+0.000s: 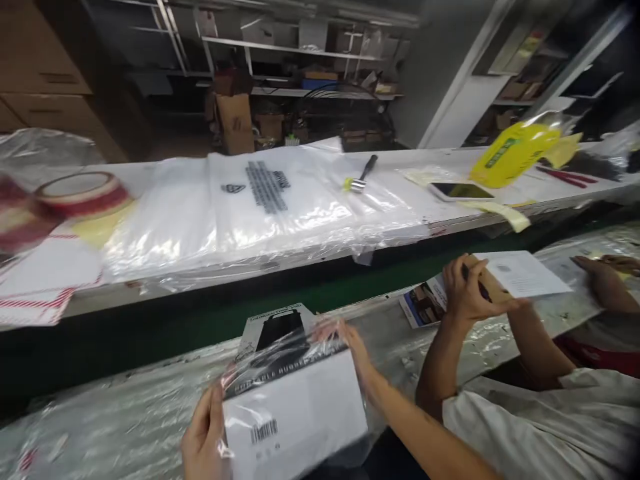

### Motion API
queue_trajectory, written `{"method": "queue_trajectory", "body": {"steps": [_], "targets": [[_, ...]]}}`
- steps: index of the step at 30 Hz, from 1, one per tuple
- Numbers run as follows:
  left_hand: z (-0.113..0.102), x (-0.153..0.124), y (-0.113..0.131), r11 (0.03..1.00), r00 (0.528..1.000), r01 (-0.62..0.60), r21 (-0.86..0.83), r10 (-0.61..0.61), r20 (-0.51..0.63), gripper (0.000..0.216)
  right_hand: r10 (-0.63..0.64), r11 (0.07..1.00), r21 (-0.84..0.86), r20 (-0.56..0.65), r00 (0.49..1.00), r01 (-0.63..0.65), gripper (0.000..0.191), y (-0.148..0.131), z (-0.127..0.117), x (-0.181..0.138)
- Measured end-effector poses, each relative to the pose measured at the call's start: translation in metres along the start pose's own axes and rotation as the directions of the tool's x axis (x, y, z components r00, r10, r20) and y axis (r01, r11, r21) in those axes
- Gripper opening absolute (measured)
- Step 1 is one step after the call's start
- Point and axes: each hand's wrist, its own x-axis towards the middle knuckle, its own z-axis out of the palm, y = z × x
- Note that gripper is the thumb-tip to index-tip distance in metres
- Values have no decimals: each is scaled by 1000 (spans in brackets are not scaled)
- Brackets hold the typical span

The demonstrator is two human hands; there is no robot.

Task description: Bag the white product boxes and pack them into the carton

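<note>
A white and black product box (300, 413) with a barcode on its side sits inside a clear plastic bag, tilted in front of me. My left hand (204, 427) grips its left edge through the plastic, thumb along the side. With bent fingers, my right hand (345, 343) holds the bag's plastic at the box's far right corner; those fingertips are blurred. Just behind lies a second printed box (279, 327) showing a dark device, partly covered by the bagged one.
Beside me on the right, a co-worker's hands (473, 287) hold a brown item and a white sheet (525, 273). On the shelf ahead lie plastic bags (280, 200), tape rolls (83, 193), a small roller (361, 179), a phone (463, 191) and a yellow pouch (515, 153).
</note>
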Motion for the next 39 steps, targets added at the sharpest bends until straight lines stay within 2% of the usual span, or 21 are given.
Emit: {"method": "queue_trajectory", "body": {"steps": [2, 3, 6, 10, 13, 16, 19, 21, 23, 28, 31, 33, 36, 38, 39], "targets": [[-41, -3, -26, 997, 995, 81, -15, -82, -57, 65, -41, 998, -40, 36, 999, 43, 62, 32, 15, -25], [-59, -2, -38, 994, 993, 105, -18, -105, -50, 62, -63, 994, -86, 67, 996, 68, 59, 48, 20, -37], [-95, 6, -74, 998, 998, 40, 45, -42, 38, 59, -86, 967, -231, 102, 991, 108, 51, 92, 21, -71], [-109, 29, -111, 966, 975, -173, 191, 141, 171, 66, -14, 951, -308, -30, 999, 4, 57, 142, 9, -103], [-109, 56, -129, 946, 942, -228, 229, 154, 300, 69, 48, 948, -311, -76, 996, -69, 61, 173, 9, -106], [-102, 89, -142, 948, 925, -206, 241, 109, 364, 74, 83, 956, -266, -158, 984, -123, 62, 197, 19, -87], [-88, 117, -153, 960, 919, -177, 218, 82, 385, 78, 132, 979, -117, -249, 959, -165, 70, 213, 30, -58], [-77, 132, -157, 963, 916, -174, 205, 83, 392, 79, 178, 984, 13, -248, 952, -180, 74, 219, 33, -41], [-67, 146, -156, 958, 912, -199, 205, 104, 397, 79, 202, 979, 53, -228, 953, -195, 74, 222, 32, -27], [-37, 197, -143, 944, 898, -273, 184, 181, 402, 84, 159, 977, -101, -246, 956, -189, 79, 233, 12, 4], [-5, 230, -134, 952, 888, -278, 131, 203, 412, 83, 51, 965, -236, -262, 964, -115, 74, 239, 3, 32], [19, 245, -127, 976, 879, -217, 22, 185, 440, 78, 3, 968, -244, -245, 970, -65, 73, 237, 6, 56], [44, 251, -110, 979, 860, -60, -193, 149, 488, 79, 40, 999, 9, -158, 987, -39, 81, 226, 21, 85], [46, 240, -94, 968, 885, -22, -252, 136, 445, 76, 59, 995, 85, -139, 989, -48, 84, 213, 29, 87], [42, 231, -85, 966, 907, -26, -258, 131, 399, 72, 63, 997, 52, -150, 987, -56, 84, 204, 31, 80]]}}
